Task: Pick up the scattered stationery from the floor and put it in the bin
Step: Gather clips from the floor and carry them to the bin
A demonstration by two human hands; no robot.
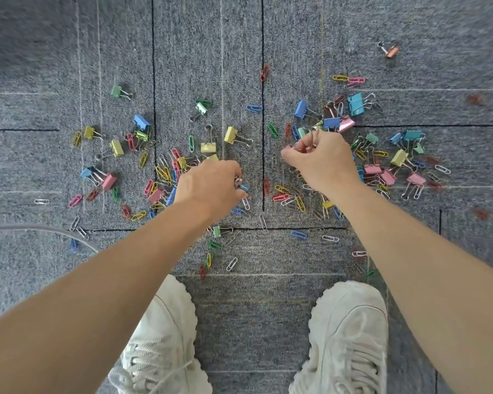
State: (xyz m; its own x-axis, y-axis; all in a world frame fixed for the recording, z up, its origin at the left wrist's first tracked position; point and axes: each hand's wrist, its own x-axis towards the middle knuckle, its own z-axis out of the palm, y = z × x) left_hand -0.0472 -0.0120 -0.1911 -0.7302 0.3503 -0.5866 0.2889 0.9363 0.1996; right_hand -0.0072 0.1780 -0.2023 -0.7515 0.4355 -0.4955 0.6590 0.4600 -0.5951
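Observation:
Coloured binder clips and paper clips lie scattered over the grey carpet (239, 52). My left hand (211, 186) is down among them left of centre, fingers curled round a bunch of clips whose metal loops show at its fingertips. My right hand (319, 157) hovers right of centre and grips several clips, with silver handles and a pink clip poking out between its fingers. A yellow binder clip (230, 135) lies just beyond my left hand. A light-blue binder clip (355, 103) and a pink one (346, 124) lie beyond my right hand. No bin is in view.
My two white sneakers (350, 336) stand at the bottom of the view, close behind the clips. A grey curved edge (40, 229) enters from the left. A lone copper binder clip (391, 51) lies far back right, and a green one (116, 91) far back left.

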